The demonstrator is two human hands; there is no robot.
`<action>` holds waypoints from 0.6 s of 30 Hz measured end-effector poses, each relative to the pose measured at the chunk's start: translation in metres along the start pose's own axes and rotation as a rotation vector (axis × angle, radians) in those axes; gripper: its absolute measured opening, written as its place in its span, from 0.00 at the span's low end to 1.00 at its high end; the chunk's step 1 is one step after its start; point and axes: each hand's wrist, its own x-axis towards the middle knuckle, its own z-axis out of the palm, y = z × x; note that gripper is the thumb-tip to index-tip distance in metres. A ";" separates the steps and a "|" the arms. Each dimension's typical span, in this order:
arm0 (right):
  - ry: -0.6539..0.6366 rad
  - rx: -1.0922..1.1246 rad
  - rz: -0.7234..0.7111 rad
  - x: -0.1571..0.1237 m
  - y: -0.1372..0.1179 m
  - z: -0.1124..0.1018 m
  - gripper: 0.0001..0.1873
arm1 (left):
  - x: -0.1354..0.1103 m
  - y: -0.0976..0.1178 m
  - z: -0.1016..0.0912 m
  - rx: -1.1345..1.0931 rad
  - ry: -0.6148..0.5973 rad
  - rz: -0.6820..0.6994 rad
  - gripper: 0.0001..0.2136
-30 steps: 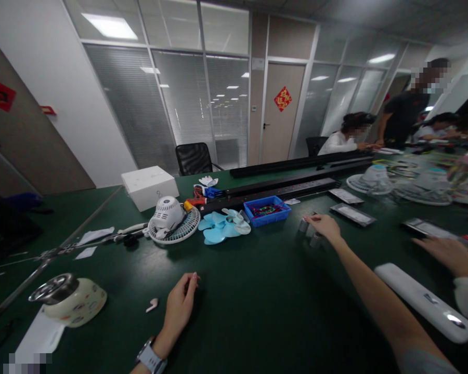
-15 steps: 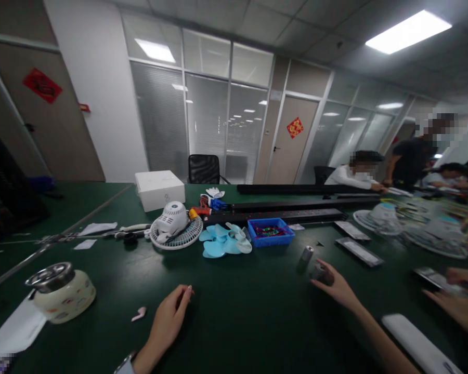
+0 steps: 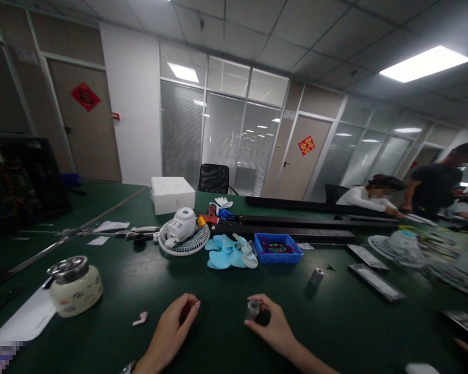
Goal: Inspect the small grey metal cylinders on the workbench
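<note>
- Starting far left, a squat, patterned cream jar (image 3: 76,296) with a metal lid sits upright on the dark green tabletop (image 3: 218,348).
- Next along, here's a small pale-pink earpiece (image 3: 140,318), lying just beside your left forearm.
- Your left hand (image 3: 175,323) is released: fingers loosely curled, a gap at the thumb, nothing visible in the grasp.
- Beyond it, a white plastic fan housing with a round slatted grille (image 3: 184,234) rests grille down, and light-blue plastic fan blades (image 3: 228,252) lie bunched at its right.
- And centre stage, a small silver-grey metal cylinder (image 3: 252,310), upright, right between your hands! Your right hand (image 3: 273,322) has it pinched between thumb and fingertips; whether its base touches the table, you can't tell from here.
- Behind that, a shallow blue plastic bin (image 3: 278,258) holds tangled coloured wires (image 3: 276,247).
- Over to the right, a second silver-grey cylinder (image 3: 316,277) stands alone, well apart from your fingers.
- Farther right, two flat, dark-edged rectangular packs (image 3: 376,282) lie near each other.
</note>
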 end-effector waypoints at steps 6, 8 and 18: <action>-0.047 0.109 -0.090 -0.003 -0.024 0.042 0.22 | -0.009 0.025 0.010 0.094 -0.122 0.292 0.16; -0.041 0.146 -0.105 -0.004 -0.023 0.047 0.21 | -0.008 0.030 0.017 0.091 -0.154 0.337 0.19; -0.020 0.098 -0.195 -0.004 -0.022 0.050 0.17 | 0.001 0.044 0.046 -0.046 -0.072 0.304 0.12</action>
